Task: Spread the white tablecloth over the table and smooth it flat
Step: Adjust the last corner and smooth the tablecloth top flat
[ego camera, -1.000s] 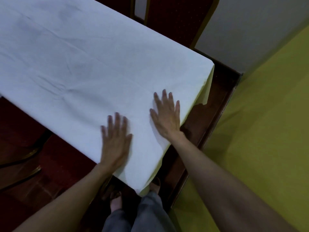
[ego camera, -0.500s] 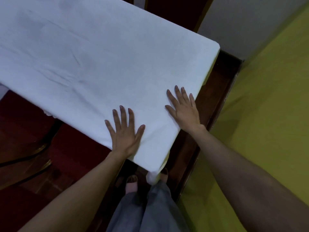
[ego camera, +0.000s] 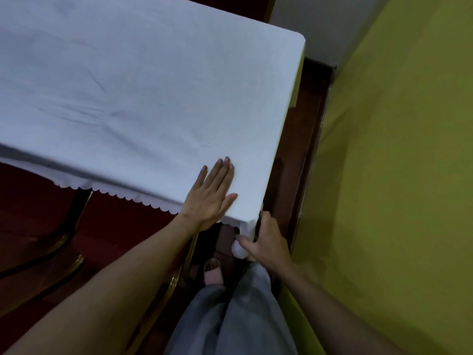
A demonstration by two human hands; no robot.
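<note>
On the tablecloth (ego camera: 143, 80) the left hand (ego camera: 210, 198) presses flat — right hand (ego camera: 266, 239) pinches its corner.

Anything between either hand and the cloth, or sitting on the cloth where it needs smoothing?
Nothing visible. The left hand lies flat on the cloth near the table's near corner; the right hand grips the cloth's hanging corner below the edge. No object lies on the cloth; only a few creases left of centre remain.

We note the counter (ego camera: 298, 80) is covered by the white tablecloth (ego camera: 143, 80), which shows shallow creases at left. Its scalloped hem (ego camera: 122, 197) overhangs the near edge. The left hand (ego camera: 211, 198) lies flat on the cloth.
</note>
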